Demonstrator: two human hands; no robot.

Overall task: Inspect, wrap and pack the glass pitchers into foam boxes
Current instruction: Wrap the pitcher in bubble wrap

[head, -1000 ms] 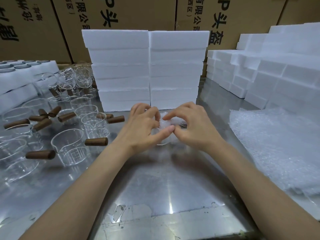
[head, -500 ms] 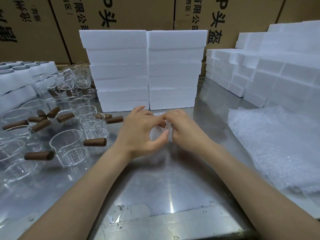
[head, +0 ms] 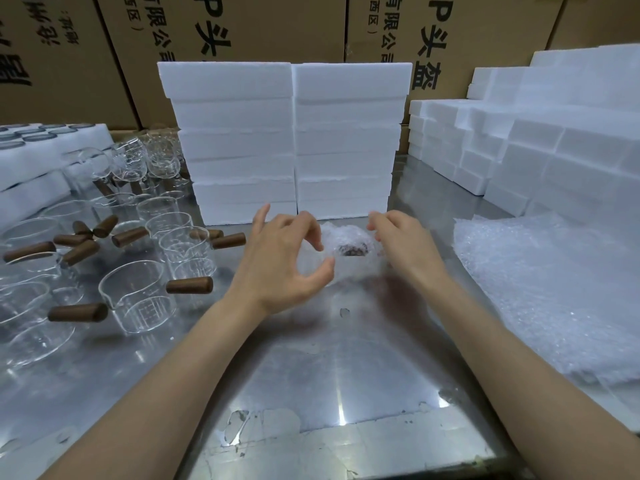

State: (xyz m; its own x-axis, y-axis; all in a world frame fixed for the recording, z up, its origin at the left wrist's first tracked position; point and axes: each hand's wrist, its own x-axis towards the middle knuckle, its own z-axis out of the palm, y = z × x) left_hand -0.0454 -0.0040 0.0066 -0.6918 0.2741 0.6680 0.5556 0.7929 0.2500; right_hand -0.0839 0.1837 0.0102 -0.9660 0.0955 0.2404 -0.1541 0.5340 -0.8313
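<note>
A glass pitcher wrapped in bubble wrap (head: 349, 242) lies on the steel table (head: 332, 358) in front of the foam stacks, its brown handle end showing through the wrap. My left hand (head: 282, 263) curves thumb and fingers round the bundle's left side. My right hand (head: 407, 252) curls its fingers over the wrap at the right end. Several unwrapped glass pitchers with wooden handles (head: 138, 299) stand at the left. Two stacks of white foam boxes (head: 287, 140) rise just behind the bundle.
A pile of bubble wrap sheets (head: 550, 289) lies at the right. More foam boxes (head: 540, 143) are stacked at the back right, and foam trays (head: 31, 161) at the far left. Cardboard cartons (head: 242, 26) line the back.
My hands were pressed together over the bundle, pinching the wrap. They have since spread apart to its two sides, uncovering the wrapped handle end.
</note>
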